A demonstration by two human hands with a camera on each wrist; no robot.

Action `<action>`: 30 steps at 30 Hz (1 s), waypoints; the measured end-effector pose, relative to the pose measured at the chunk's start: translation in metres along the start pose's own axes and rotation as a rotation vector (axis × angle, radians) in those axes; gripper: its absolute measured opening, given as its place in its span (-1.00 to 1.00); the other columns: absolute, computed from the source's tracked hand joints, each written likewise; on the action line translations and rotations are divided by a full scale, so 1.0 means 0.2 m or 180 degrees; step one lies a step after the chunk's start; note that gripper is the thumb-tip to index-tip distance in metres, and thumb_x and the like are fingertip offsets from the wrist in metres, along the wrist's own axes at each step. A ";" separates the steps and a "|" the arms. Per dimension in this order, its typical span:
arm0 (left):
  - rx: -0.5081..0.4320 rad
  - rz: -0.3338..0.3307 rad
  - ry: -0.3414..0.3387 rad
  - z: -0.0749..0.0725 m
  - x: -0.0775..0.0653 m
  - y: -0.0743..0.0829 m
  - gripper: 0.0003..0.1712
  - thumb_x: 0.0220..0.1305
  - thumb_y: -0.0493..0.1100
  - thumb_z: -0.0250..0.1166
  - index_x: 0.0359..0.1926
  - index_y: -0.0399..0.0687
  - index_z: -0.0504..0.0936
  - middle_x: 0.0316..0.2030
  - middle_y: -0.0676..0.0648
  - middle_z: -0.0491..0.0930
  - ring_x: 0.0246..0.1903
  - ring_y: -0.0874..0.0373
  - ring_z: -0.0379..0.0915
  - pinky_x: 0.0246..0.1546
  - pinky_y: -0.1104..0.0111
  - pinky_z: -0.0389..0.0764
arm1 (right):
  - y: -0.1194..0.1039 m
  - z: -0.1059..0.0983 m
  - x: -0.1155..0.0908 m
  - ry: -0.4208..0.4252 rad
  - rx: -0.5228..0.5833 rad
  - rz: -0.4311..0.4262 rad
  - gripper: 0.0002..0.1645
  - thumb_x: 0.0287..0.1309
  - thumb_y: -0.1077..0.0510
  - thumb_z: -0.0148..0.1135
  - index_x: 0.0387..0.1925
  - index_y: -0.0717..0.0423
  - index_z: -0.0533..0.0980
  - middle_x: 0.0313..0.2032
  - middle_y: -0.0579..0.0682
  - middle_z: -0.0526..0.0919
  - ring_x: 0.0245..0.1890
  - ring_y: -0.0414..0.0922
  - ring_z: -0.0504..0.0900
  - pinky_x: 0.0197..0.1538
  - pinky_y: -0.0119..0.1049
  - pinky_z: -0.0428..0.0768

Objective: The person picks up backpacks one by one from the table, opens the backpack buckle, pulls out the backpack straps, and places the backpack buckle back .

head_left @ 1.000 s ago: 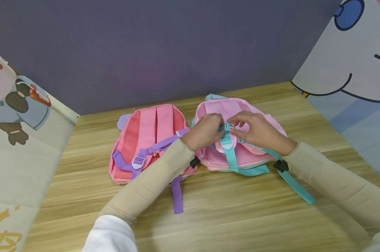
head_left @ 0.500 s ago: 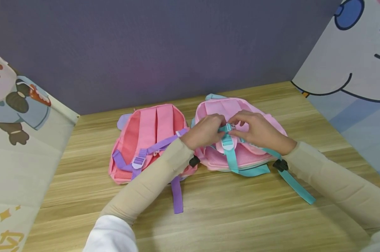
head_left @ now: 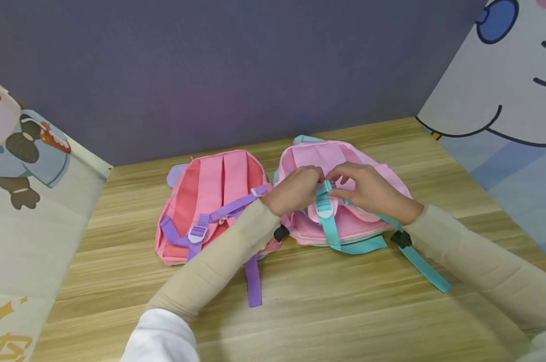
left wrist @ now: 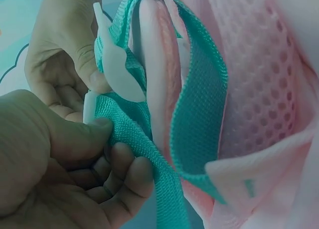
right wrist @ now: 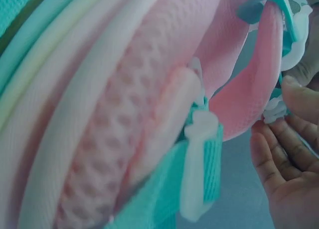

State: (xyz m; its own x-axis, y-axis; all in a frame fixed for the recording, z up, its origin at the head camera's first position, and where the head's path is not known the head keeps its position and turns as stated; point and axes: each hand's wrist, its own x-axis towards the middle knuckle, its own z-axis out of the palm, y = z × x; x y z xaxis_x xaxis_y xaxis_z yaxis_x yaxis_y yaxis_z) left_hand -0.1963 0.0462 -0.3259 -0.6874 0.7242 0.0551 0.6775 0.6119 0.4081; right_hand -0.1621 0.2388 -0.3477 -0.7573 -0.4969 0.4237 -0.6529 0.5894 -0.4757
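Observation:
A light pink backpack point(head_left: 323, 155) lies straps-up on the table, with both hands over its middle. My left hand point(head_left: 297, 191) pinches a teal webbing strap point(left wrist: 137, 126) near a small white plastic piece point(left wrist: 89, 107). My right hand point(head_left: 368, 188) meets it from the other side, thumb and fingers pinching that small piece point(right wrist: 275, 110). Just below the fingertips, a larger white strap buckle point(head_left: 325, 213) sits at the end of the pink shoulder strap. The teal webbing runs down from it. Fingers partly hide the small piece.
A coral backpack point(head_left: 211, 176) with purple straps point(head_left: 253, 284) lies to the left, partly under my left forearm. Another teal strap point(head_left: 424, 269) with a black buckle point(head_left: 401, 239) trails right across the wooden table point(head_left: 336, 311). A dark wall point(head_left: 254, 75) stands behind.
The small white piece and teal strap between my fingertips have turned and shifted slightly toward the larger buckle. Both hands stay almost in place; the backpacks have not moved.

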 end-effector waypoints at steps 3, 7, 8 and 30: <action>0.0006 -0.0011 0.0013 0.00 0.00 0.00 -0.88 0.27 -0.28 0.18 -0.21 -0.21 0.60 -0.35 -0.01 0.52 -0.35 0.20 0.43 -0.28 0.44 0.46 | -0.01 0.01 0.00 -0.0016 0.0024 0.0045 -0.66 -0.05 0.25 0.45 -0.18 0.05 0.57 -0.25 -0.15 0.61 -0.28 -0.12 0.54 -0.17 -0.16 0.51; -0.0014 -0.0084 0.0039 0.00 -0.01 0.00 -0.88 0.28 -0.27 0.18 -0.20 -0.20 0.59 -0.35 0.00 0.52 -0.35 0.21 0.43 -0.29 0.45 0.46 | -0.02 0.00 0.00 -0.0071 0.0012 0.0098 -0.66 -0.02 0.22 0.44 -0.14 0.06 0.58 -0.23 -0.13 0.64 -0.27 -0.10 0.56 -0.15 -0.13 0.51; -0.0014 -0.0098 0.0047 0.00 -0.01 -0.01 -0.89 0.28 -0.27 0.18 -0.21 -0.20 0.59 -0.35 0.00 0.52 -0.35 0.21 0.43 -0.29 0.45 0.46 | -0.02 -0.01 0.00 -0.0087 0.0005 0.0108 -0.66 -0.01 0.22 0.43 -0.13 0.06 0.58 -0.22 -0.13 0.64 -0.27 -0.10 0.57 -0.15 -0.14 0.51; -0.0267 0.0214 0.0209 0.00 -0.03 0.00 -0.77 0.19 -0.14 0.34 -0.19 -0.16 0.56 -0.48 0.06 0.50 -0.50 0.25 0.41 -0.50 0.52 0.43 | -0.03 -0.04 0.01 -0.0348 -0.0179 0.0458 -0.81 0.08 0.20 0.36 -0.22 0.07 0.60 -0.33 -0.11 0.65 -0.33 -0.19 0.59 -0.28 -0.20 0.56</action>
State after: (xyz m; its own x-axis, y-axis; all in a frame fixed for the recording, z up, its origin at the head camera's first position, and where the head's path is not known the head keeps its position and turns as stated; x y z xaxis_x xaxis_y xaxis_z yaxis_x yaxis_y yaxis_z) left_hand -0.1930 0.0417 -0.3257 -0.6586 0.7387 0.1433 0.7002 0.5319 0.4762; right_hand -0.1603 0.2387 -0.3385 -0.8417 -0.4694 0.2668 -0.5384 0.6925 -0.4802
